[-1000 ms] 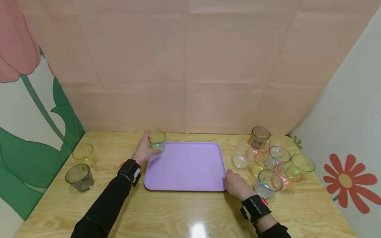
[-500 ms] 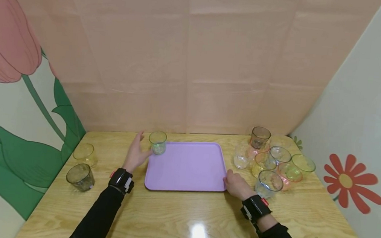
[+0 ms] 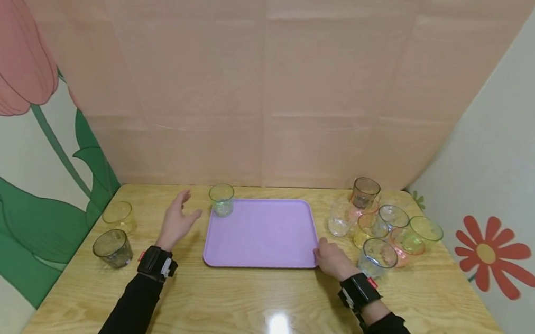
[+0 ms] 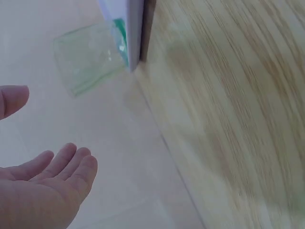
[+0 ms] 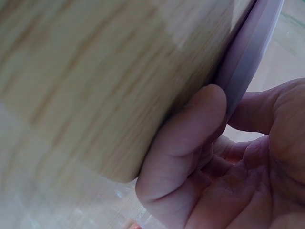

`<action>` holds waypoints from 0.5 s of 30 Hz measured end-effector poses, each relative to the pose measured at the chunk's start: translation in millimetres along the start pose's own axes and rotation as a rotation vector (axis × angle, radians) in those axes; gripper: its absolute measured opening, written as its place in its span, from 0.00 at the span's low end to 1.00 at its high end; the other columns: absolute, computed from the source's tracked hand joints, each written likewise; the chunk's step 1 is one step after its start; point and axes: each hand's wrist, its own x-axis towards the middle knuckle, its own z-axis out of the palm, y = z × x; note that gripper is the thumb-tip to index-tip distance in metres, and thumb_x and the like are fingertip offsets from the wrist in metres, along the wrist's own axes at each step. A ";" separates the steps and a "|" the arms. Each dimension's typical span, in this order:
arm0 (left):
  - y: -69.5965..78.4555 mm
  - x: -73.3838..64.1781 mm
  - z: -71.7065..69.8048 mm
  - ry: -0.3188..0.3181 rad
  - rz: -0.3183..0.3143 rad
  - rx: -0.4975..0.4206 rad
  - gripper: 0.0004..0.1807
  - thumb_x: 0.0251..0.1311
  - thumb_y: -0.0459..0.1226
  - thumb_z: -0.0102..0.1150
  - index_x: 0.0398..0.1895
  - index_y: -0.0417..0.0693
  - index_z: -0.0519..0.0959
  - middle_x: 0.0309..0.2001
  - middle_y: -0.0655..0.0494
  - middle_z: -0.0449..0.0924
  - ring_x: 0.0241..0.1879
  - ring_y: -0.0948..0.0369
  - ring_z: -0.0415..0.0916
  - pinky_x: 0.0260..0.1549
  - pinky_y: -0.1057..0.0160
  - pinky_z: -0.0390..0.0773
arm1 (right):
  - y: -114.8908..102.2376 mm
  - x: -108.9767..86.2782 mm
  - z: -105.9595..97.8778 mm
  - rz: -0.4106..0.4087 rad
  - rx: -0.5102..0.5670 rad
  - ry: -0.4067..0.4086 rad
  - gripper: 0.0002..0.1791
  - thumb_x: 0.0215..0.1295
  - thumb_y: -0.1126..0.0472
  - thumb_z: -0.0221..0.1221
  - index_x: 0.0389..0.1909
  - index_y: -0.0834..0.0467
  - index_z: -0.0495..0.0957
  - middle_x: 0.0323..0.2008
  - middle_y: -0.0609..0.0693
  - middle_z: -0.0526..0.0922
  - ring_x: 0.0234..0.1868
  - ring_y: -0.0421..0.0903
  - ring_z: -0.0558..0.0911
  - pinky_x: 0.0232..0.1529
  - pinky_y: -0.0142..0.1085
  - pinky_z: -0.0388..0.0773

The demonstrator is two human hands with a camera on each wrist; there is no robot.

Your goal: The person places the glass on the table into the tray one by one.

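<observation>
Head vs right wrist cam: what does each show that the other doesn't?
Head only: left hand, open; grey glass and yellow glass at the table's left; tulip on the wall.

Right wrist only: close-up of the palm and how the fingers grip the edge.

Both: right hand, tray, table.

lilac tray [image 3: 261, 235], tan wood-grained table [image 3: 217, 306]
</observation>
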 end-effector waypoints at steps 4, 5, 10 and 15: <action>-4.1 -5.9 -6.9 0.038 0.006 -0.028 0.36 0.67 0.33 0.62 0.73 0.31 0.60 0.68 0.32 0.67 0.68 0.41 0.65 0.69 0.47 0.65 | 1.9 1.0 0.8 -0.003 -0.001 0.003 0.07 0.71 0.67 0.53 0.33 0.66 0.67 0.25 0.64 0.78 0.29 0.60 0.81 0.31 0.55 0.79; -4.4 -7.2 -8.4 0.051 0.007 -0.037 0.35 0.67 0.33 0.62 0.73 0.30 0.61 0.67 0.32 0.69 0.67 0.41 0.67 0.68 0.47 0.66 | 2.2 1.3 0.9 -0.003 0.000 0.004 0.07 0.71 0.67 0.53 0.33 0.66 0.67 0.26 0.64 0.78 0.30 0.61 0.81 0.32 0.55 0.79; -5.9 -12.4 -15.3 0.096 0.016 -0.036 0.31 0.67 0.33 0.62 0.69 0.28 0.66 0.63 0.30 0.72 0.63 0.40 0.71 0.66 0.48 0.69 | 2.5 0.3 1.0 0.008 0.010 -0.006 0.07 0.71 0.67 0.53 0.34 0.66 0.67 0.26 0.64 0.78 0.30 0.60 0.81 0.33 0.55 0.79; -7.5 -19.7 -23.3 0.127 0.005 -0.034 0.28 0.68 0.34 0.62 0.67 0.29 0.68 0.62 0.30 0.72 0.63 0.40 0.70 0.64 0.47 0.70 | 1.8 -0.4 0.3 0.005 0.009 -0.009 0.07 0.71 0.67 0.53 0.34 0.67 0.67 0.27 0.65 0.78 0.31 0.62 0.82 0.34 0.56 0.79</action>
